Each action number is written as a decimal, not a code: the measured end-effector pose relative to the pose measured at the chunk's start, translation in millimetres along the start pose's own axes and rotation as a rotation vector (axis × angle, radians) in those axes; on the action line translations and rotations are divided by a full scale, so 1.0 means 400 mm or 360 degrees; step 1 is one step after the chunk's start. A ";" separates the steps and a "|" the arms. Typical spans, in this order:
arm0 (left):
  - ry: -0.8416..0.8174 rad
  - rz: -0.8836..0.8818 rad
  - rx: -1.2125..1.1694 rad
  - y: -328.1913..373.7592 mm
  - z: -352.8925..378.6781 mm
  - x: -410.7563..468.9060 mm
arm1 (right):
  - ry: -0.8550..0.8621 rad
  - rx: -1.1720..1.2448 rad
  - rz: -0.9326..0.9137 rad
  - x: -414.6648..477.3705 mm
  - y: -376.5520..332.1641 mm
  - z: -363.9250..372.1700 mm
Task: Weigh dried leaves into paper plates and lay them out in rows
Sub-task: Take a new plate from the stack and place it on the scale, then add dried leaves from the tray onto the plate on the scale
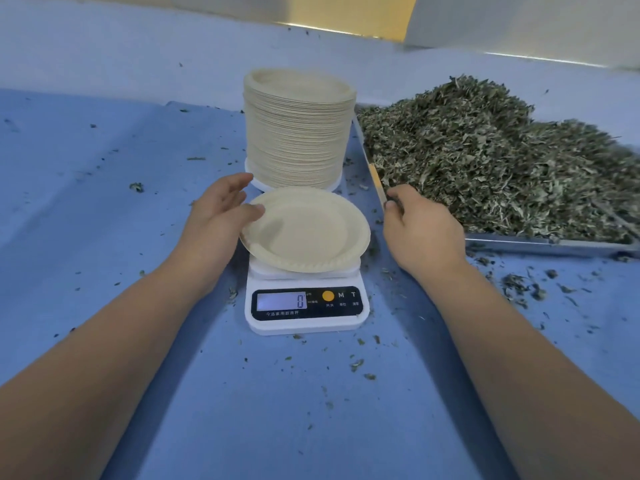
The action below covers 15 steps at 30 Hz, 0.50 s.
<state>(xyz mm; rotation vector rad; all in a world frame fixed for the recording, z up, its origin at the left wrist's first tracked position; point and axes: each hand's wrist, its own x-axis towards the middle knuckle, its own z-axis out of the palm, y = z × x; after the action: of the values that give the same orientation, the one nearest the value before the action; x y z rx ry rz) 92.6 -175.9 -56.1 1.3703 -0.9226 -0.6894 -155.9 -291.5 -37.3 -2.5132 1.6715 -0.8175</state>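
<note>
Leaves heaped right of plate — nearest right hand, curled at tray edge, grip unclear; left hand open, thumb on plate rim.

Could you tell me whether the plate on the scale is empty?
Empty: the plate is bare inside, and the scale reads 0.

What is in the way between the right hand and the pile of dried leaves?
Nothing visible. The right hand is at the low rim of the metal tray, right beside the dried leaves.
</note>
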 end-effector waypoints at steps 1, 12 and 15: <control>-0.0027 0.0008 -0.0009 -0.002 0.001 0.001 | 0.0002 0.0062 0.0008 0.005 0.002 -0.002; -0.0087 0.0033 -0.0058 -0.004 0.002 0.005 | -0.0375 -0.0544 0.0334 0.168 0.100 -0.046; -0.0041 0.0028 -0.0085 -0.007 0.000 0.010 | -0.0521 -0.0589 0.0306 0.173 0.078 -0.041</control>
<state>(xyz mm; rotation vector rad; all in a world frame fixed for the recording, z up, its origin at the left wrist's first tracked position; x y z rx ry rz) 94.8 -179.5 -58.3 1.3076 -0.9295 -0.7149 -169.2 -360.1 -3.7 -2.4596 2.0444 -0.0762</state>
